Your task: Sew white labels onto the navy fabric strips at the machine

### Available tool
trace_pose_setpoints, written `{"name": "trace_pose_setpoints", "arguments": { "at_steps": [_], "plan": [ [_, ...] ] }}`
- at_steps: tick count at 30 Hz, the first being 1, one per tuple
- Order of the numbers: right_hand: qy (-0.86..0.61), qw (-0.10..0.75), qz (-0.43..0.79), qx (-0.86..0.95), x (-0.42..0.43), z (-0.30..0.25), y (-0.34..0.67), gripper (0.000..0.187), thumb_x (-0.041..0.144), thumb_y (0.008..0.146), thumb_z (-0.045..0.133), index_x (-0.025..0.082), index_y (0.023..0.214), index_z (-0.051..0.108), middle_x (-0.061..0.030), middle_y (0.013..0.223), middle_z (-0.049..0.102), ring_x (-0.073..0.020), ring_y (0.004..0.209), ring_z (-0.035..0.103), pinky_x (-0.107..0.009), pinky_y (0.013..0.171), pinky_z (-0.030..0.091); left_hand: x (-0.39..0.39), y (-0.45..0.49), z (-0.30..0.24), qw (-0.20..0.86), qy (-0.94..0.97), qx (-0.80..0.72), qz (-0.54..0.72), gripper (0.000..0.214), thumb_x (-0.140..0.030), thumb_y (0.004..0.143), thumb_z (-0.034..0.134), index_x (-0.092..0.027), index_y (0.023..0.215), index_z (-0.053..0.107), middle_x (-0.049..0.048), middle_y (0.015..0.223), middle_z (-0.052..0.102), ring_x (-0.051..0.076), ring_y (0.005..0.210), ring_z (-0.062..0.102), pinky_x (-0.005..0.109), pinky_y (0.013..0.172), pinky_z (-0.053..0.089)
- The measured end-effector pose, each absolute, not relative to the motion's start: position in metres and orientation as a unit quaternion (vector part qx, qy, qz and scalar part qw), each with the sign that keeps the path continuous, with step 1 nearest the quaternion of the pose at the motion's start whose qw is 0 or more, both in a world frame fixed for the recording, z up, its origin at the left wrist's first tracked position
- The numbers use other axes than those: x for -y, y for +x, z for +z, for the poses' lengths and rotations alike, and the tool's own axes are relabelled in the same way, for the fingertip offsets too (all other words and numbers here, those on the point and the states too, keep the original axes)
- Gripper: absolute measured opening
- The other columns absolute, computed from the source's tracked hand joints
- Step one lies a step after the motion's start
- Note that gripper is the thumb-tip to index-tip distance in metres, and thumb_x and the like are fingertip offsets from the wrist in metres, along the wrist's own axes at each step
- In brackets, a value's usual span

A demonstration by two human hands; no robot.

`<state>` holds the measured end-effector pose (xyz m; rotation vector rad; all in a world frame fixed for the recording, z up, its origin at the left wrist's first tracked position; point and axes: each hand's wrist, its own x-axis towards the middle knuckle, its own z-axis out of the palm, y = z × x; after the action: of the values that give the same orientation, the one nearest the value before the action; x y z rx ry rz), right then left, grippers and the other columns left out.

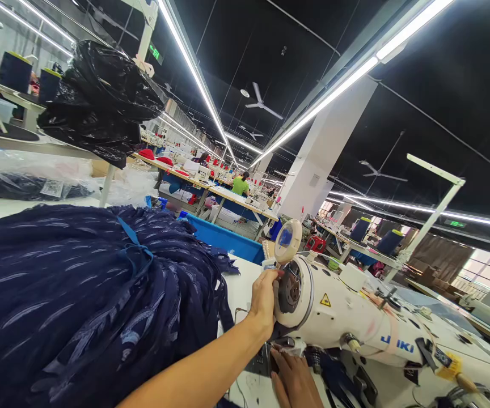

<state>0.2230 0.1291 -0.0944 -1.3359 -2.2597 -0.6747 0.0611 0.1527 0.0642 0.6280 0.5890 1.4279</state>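
My left hand [264, 303] reaches in from the lower left. Its fingers curl against the dark round end face [290, 287] of a white JUKI sewing machine [338, 306]; whatever they pinch there is hidden. Below the machine head my right hand [295, 378] lies low over the bed, fingers stretched toward the needle area, their tips partly covered. A round lid with a clear window [288, 241] stands up above the end face. Dark navy cloth [342, 377] lies under the machine arm, right of my right hand.
A big navy patterned cloth bundle [79, 283], tied with a blue strip [130, 232], fills the left side. Behind it stands a blue bin [223, 233]. A black plastic bag [100, 102] hangs upper left. A person in green [240, 185] sits farther off.
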Motion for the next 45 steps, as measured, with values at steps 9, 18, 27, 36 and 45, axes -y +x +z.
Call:
{"name": "trace_pose_setpoints", "arguments": {
  "at_steps": [9, 18, 27, 36, 45],
  "plan": [
    [-0.488, 0.207, -0.232, 0.816, -0.126, -0.095, 0.222, 0.032, 0.029, 0.085, 0.033, 0.021, 0.110, 0.052, -0.0104, 0.097, 0.062, -0.0241, 0.082, 0.058, -0.037, 0.071, 0.047, -0.151, 0.063, 0.063, 0.645, 0.322, -0.267, 0.639, 0.018, -0.031, 0.061, 0.049, -0.017, 0.050, 0.045, -0.0027, 0.057, 0.050, 0.010, 0.053, 0.043, 0.022, 0.051, 0.033],
    [-0.436, 0.167, -0.227, 0.855, -0.127, -0.082, 0.229, 0.035, 0.026, 0.082, 0.041, 0.020, 0.116, 0.047, -0.0097, 0.101, 0.061, -0.0232, 0.088, 0.058, -0.034, 0.073, 0.048, -0.158, 0.065, 0.070, 0.544, 0.468, -0.346, 0.605, 0.015, -0.031, 0.069, 0.047, -0.016, 0.065, 0.049, 0.0003, 0.058, 0.052, 0.013, 0.053, 0.049, 0.025, 0.054, 0.040],
    [-0.474, 0.173, -0.210, 0.837, -0.123, -0.083, 0.228, 0.034, 0.036, 0.085, 0.035, 0.023, 0.113, 0.051, -0.0068, 0.104, 0.060, -0.0225, 0.093, 0.057, -0.034, 0.078, 0.046, -0.172, 0.003, 0.088, 0.207, 0.646, -0.539, 0.499, 0.016, -0.001, 0.054, 0.056, -0.015, 0.047, 0.053, 0.0098, 0.092, 0.061, 0.029, 0.106, 0.043, 0.043, 0.095, 0.017],
    [-0.485, 0.172, -0.221, 0.828, -0.111, -0.073, 0.217, 0.033, 0.029, 0.084, 0.037, 0.019, 0.112, 0.051, -0.0078, 0.105, 0.059, -0.0254, 0.099, 0.052, -0.042, 0.085, 0.041, -0.181, -0.085, 0.112, 0.088, 0.680, -0.614, 0.390, 0.008, -0.010, 0.059, 0.056, -0.013, 0.055, 0.062, 0.0173, 0.087, 0.064, 0.036, 0.102, 0.047, 0.054, 0.090, 0.013],
    [-0.470, 0.190, -0.227, 0.832, -0.110, -0.071, 0.217, 0.030, 0.024, 0.083, 0.038, 0.018, 0.110, 0.052, -0.0083, 0.103, 0.059, -0.0240, 0.098, 0.053, -0.040, 0.084, 0.041, -0.168, 0.028, 0.089, 0.281, 0.705, -0.454, 0.467, 0.011, -0.022, 0.057, 0.062, -0.017, 0.065, 0.067, 0.0006, 0.066, 0.062, 0.017, 0.065, 0.055, 0.025, 0.059, 0.039]
  ]
}}
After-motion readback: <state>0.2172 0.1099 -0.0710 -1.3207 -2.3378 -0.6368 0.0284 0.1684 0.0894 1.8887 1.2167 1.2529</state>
